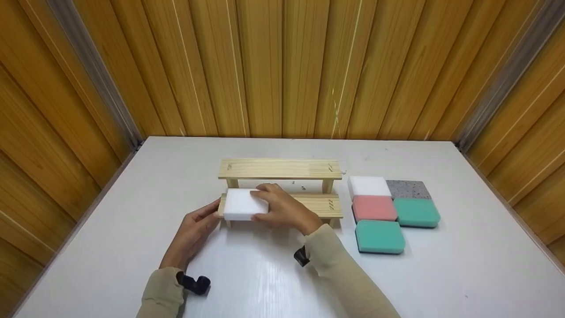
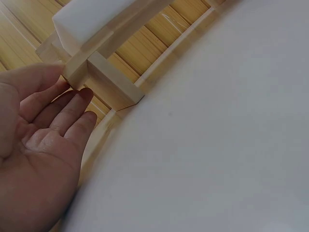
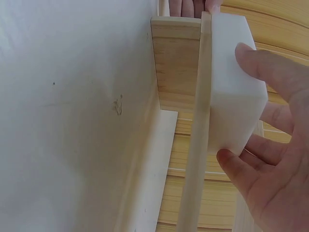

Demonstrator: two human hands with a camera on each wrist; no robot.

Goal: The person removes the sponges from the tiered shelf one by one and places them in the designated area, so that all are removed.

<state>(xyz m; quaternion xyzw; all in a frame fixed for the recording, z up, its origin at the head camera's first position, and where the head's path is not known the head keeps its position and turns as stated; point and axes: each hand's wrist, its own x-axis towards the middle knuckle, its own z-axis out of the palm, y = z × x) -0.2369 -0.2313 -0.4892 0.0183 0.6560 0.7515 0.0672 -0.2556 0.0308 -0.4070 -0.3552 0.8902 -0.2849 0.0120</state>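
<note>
My right hand (image 1: 287,210) grips a white sponge block (image 1: 242,205), thumb on its near side and fingers over the far side. The sponge lies on the left part of the lower board of a light wooden two-tier stand (image 1: 313,203); in the right wrist view its flat face (image 3: 234,58) is against the board. My left hand (image 1: 194,232) holds the left end of that lower board, thumb at the front corner and fingers around the end. In the left wrist view the board's leg (image 2: 113,82) stands just beyond the fingertips.
Right of the stand lie another white sponge (image 1: 370,187), a pink sponge (image 1: 375,207), a grey speckled sponge (image 1: 408,189) and two green sponges, one at the right (image 1: 417,212) and one nearer (image 1: 379,236). The upper board (image 1: 280,168) rises behind. Wood-look panels (image 1: 260,66) enclose the white table (image 1: 110,265).
</note>
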